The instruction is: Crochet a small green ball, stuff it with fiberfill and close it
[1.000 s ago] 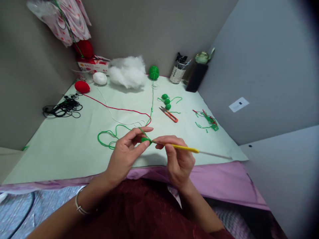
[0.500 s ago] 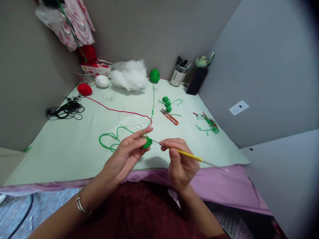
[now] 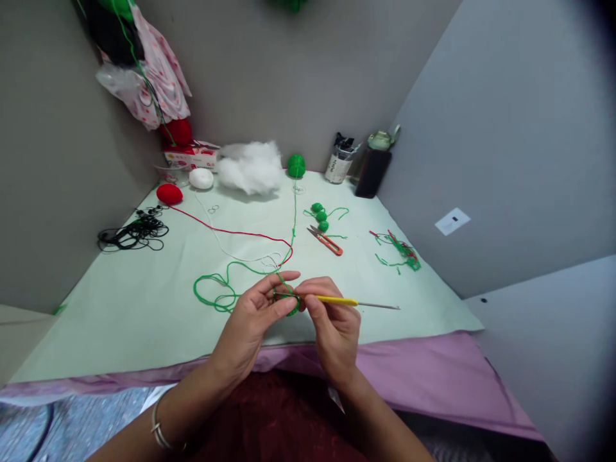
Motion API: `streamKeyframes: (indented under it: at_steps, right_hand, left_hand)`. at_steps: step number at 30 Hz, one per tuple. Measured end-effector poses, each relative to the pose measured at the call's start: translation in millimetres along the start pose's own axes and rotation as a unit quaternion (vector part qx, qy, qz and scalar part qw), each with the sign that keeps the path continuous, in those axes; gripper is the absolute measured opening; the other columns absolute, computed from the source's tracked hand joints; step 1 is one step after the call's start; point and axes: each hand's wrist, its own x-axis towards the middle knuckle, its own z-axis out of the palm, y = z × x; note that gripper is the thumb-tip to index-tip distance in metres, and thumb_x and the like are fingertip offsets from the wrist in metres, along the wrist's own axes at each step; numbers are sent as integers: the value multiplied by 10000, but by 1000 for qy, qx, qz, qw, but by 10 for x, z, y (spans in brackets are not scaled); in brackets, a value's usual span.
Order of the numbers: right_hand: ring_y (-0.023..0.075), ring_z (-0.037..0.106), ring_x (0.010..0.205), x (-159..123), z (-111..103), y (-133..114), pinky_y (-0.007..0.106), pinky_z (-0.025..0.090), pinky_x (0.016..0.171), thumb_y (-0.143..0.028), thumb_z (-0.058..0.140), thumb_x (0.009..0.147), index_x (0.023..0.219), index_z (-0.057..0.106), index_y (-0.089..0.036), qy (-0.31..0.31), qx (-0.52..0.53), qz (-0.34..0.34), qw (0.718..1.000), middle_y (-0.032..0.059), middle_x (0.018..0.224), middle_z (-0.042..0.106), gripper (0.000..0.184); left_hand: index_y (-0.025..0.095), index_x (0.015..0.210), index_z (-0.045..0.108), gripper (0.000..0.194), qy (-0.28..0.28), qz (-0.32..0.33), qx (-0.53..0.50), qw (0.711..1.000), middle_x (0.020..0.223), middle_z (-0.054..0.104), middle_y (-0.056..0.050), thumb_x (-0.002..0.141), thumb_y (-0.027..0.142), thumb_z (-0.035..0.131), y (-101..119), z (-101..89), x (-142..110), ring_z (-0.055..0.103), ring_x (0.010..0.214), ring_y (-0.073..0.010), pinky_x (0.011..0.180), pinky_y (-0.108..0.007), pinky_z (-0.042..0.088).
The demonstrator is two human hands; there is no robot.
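Note:
Between its thumb and fingers my left hand point(image 3: 257, 317) pinches a small green crochet piece point(image 3: 292, 308), partly covered by the fingers. Green yarn point(image 3: 285, 282) runs over the raised index finger of that hand. My right hand point(image 3: 332, 321) grips a crochet hook point(image 3: 339, 300) by its yellow handle. One metal end reaches the crochet piece at my left fingers; the other points off to the right. Both hands nearly touch, just above the table's front edge. Loops of green yarn point(image 3: 212, 292) lie left of my left hand.
Beyond my hands lie orange thread snips point(image 3: 327, 242) and small green balls point(image 3: 321, 217). Yarn scraps point(image 3: 404, 250) are at right, black cord point(image 3: 137, 231) at left. Along the back stand white stuffing point(image 3: 250, 168), a green yarn ball point(image 3: 296, 166), a pen holder point(image 3: 339, 163) and a bottle point(image 3: 374, 167).
The hook's tip was apart from the green piece half a second ago and is now at it. My right hand has come closer to the left. The view has tilted up.

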Motion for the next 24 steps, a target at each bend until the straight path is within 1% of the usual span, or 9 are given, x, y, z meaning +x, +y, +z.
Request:
streamKeyframes:
  at_steps: [3, 7, 9, 11, 13, 16, 19, 20, 24]
  right_hand:
    - [167, 699, 956, 11, 16, -12, 293, 574, 792, -121, 623, 998, 1097, 788, -300, -16, -37, -36, 999, 26, 980, 770, 263]
    - [177, 714, 1003, 59, 50, -53, 318, 599, 820, -110, 606, 1007, 1175, 766, -312, -63, -47, -46, 996, 50, 1092, 764, 308]
    - [177, 710, 980, 130, 52, -74, 320, 606, 812, -108, 605, 1006, 1194, 762, -310, -94, -60, -66, 992, 55, 1075, 756, 318]
    - [170, 699, 932, 262, 37, -74, 308, 610, 780, -123, 637, 991, 1244, 741, -305, -147, -75, -97, 982, 59, 1057, 735, 328]
    - [165, 694, 911, 467, 19, -30, 303, 611, 762, -154, 674, 976, 1310, 700, -293, -229, -83, -116, 963, 71, 1096, 727, 362]
    - [170, 711, 949, 882, 73, 151, 321, 595, 814, -168, 610, 1010, 1282, 699, -251, -336, -109, -93, 931, 70, 1067, 761, 299]
    - [160, 722, 909, 1313, 324, 455, 284, 565, 778, -180, 601, 1007, 1219, 724, -189, -373, -214, -18, 903, 81, 1067, 776, 245]
    - [157, 721, 913, 1440, 453, 572, 282, 556, 801, -185, 604, 1007, 1198, 734, -192, -384, -267, -15, 884, 80, 1099, 779, 231]
    - [196, 698, 1022, 1840, 1086, 1036, 325, 518, 919, -145, 573, 1014, 1201, 735, -180, -394, -314, -28, 863, 115, 1194, 757, 251]
  left_hand:
    - [221, 1116, 814, 336, 2, -10, -36, 999, 905, 719, -24, 792, 278, 884, 9, 32, -12, 619, 912, -168, 888, -271, 463]
    - [191, 974, 802, 188, 1, -4, -86, 996, 898, 721, -20, 826, 286, 869, 27, 11, -18, 622, 869, -148, 847, -248, 479]
    - [182, 900, 781, 145, 15, 7, -109, 994, 868, 707, -7, 827, 268, 872, 51, -38, -11, 604, 821, -126, 796, -224, 484]
    - [179, 841, 756, 153, 33, 14, -136, 990, 838, 690, 6, 814, 253, 887, 95, -110, 3, 589, 779, -108, 762, -206, 495]
    - [177, 816, 741, 178, 57, 17, -160, 985, 827, 674, 18, 800, 250, 903, 165, -196, 21, 578, 744, -94, 740, -197, 514]
    - [172, 823, 742, 210, 103, 26, -189, 976, 842, 649, 27, 766, 241, 931, 296, -320, 46, 574, 724, -85, 718, -197, 542]
    - [169, 823, 740, 240, 120, 24, -213, 969, 853, 630, 25, 733, 235, 953, 415, -396, 57, 576, 734, -89, 713, -203, 553]
    - [172, 824, 739, 245, 116, 18, -214, 970, 853, 625, 24, 731, 241, 955, 447, -408, 57, 571, 729, -89, 709, -205, 549]
    - [171, 784, 719, 257, 74, -16, -184, 980, 809, 599, 13, 750, 295, 941, 553, -438, 58, 529, 702, -98, 680, -212, 508]
